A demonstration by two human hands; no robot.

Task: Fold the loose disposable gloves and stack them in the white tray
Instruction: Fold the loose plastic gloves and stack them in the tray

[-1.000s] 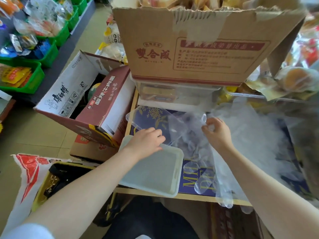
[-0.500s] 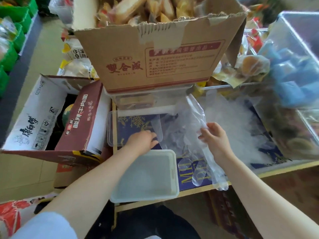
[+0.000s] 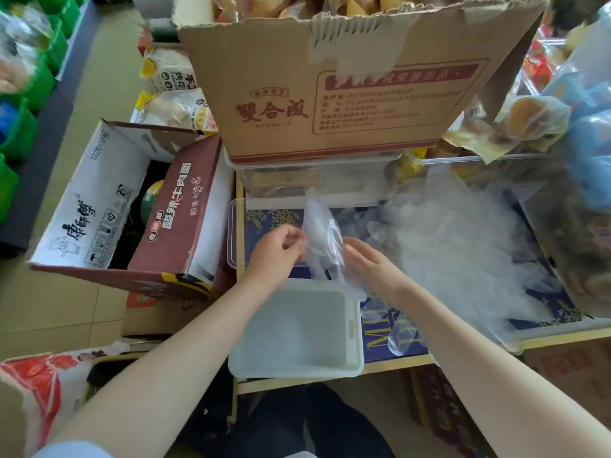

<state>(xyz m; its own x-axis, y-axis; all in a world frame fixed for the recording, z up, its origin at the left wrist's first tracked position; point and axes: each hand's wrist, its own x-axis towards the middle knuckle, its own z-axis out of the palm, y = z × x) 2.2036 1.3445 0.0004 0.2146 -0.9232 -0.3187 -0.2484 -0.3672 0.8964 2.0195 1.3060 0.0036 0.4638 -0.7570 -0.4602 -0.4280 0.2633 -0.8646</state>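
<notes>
A clear disposable glove hangs upright between my two hands, just above the far rim of the white tray. My left hand pinches its left edge with curled fingers. My right hand holds its right side, fingers bent round the film. The white tray stands at the near edge of the table, and I can make out nothing in it. A big heap of loose clear gloves lies to the right on the blue surface, and one more glove droops beside the tray.
A large brown carton full of packets towers at the back of the table. A clear lidded box sits under it. An open noodle carton stands on the floor at the left. Packed snacks crowd the right.
Both hands have come together and lifted one glove off the table, which now hangs narrow between them. The camera view has swung a little to the left.
</notes>
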